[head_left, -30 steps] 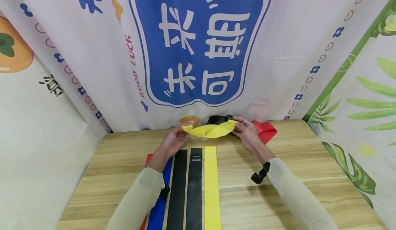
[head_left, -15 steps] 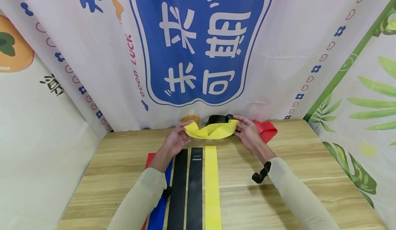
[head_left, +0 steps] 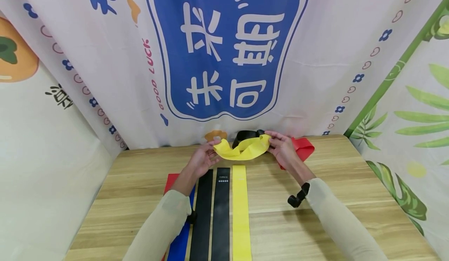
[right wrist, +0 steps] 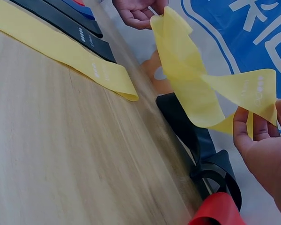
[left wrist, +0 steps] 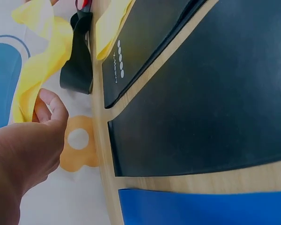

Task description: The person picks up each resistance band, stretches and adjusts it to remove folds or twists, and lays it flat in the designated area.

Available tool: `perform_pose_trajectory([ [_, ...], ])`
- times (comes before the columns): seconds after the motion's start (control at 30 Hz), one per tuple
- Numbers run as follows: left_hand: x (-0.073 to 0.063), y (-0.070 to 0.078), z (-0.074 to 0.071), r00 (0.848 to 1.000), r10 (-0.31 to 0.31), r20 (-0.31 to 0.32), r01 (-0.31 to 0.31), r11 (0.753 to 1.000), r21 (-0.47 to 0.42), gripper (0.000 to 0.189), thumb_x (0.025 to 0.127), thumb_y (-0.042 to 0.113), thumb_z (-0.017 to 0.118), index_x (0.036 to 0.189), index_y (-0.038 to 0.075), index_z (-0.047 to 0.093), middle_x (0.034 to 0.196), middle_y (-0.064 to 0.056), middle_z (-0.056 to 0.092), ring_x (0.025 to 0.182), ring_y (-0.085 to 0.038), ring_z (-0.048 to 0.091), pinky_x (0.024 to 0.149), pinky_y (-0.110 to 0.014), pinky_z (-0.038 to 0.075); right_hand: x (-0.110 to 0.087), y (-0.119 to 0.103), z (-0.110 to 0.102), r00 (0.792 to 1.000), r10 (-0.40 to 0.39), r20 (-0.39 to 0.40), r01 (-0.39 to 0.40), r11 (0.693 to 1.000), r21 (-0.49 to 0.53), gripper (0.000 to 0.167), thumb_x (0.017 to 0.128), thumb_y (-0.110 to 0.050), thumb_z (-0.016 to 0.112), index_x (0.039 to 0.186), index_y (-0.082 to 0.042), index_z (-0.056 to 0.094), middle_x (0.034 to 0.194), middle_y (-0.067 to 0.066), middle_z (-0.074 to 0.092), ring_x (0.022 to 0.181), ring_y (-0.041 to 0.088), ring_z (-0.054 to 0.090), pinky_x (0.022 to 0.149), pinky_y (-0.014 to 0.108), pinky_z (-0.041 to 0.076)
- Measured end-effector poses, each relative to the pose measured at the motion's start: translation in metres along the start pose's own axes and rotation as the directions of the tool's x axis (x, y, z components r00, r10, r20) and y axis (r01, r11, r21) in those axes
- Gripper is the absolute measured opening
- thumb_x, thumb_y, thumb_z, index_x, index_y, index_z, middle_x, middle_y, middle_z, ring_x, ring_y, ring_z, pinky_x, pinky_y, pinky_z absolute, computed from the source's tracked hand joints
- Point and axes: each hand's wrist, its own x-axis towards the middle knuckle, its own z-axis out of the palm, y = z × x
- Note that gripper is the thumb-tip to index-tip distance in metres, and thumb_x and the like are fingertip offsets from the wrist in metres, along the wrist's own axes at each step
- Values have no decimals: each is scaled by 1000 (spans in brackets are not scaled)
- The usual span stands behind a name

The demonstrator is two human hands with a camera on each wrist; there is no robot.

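A loose yellow resistance loop band (head_left: 243,154) hangs twisted and sagging between both hands over the back of the table. My left hand (head_left: 202,160) pinches its left end between thumb and fingers. The other end is gripped by my right hand (head_left: 283,151), where faint printing shows on the band (right wrist: 253,89) in the right wrist view. Below lie flat bands side by side: a red band (head_left: 171,180) partly under my left arm, a blue band (head_left: 180,239), two black bands (head_left: 201,214) and a flat yellow band (head_left: 240,214) at the right of the row.
A crumpled black band (head_left: 245,135) lies at the table's back edge, against the printed curtain (head_left: 315,58). To its right, behind my right wrist, is a loose red band (head_left: 303,147). The wooden tabletop (head_left: 315,229) extends right of the row.
My left hand has moved a little right, nearer my right hand. The yellow band between them has bunched up and sags more. The bands in the row have not moved.
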Motion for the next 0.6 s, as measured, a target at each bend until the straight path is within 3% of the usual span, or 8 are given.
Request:
perform_pose_trajectory([
  [0.23, -2, -1, 4, 999, -19, 48, 20, 1000, -24, 50, 104, 0, 45, 154, 1, 50, 145, -13, 60, 111, -20, 68, 115, -46, 44, -1, -4, 0, 999, -18, 29, 19, 999, -27, 31, 108, 4, 47, 132, -3, 64, 130, 7, 59, 114, 18, 63, 93, 30, 59],
  [0.33, -3, -1, 7, 1000, -17, 26, 17, 999, 34, 48, 104, -3, 56, 151, 3, 54, 144, -12, 58, 103, -19, 65, 104, -38, 52, -2, -6, -1, 999, -33, 42, 35, 999, -33, 34, 106, 7, 50, 139, 2, 59, 127, 7, 60, 109, 17, 65, 91, 29, 60],
  [0.47, -4, -1, 12, 1000, -1, -15, 2, 994, 105, 56, 95, -13, 68, 147, 7, 59, 143, -13, 57, 102, -21, 60, 86, -25, 57, -4, -6, -3, 997, -53, 52, 55, 997, -44, 46, 102, 11, 59, 147, 9, 49, 129, 9, 59, 104, 16, 66, 88, 26, 60],
  [0.6, -3, -2, 16, 998, 20, -66, -11, 991, 131, 53, 93, -11, 73, 141, 8, 64, 142, -14, 59, 104, -23, 60, 83, -24, 57, -5, -5, -5, 997, -61, 48, 64, 996, -67, 52, 96, 15, 66, 145, 5, 54, 130, 9, 60, 104, 16, 66, 88, 24, 60],
])
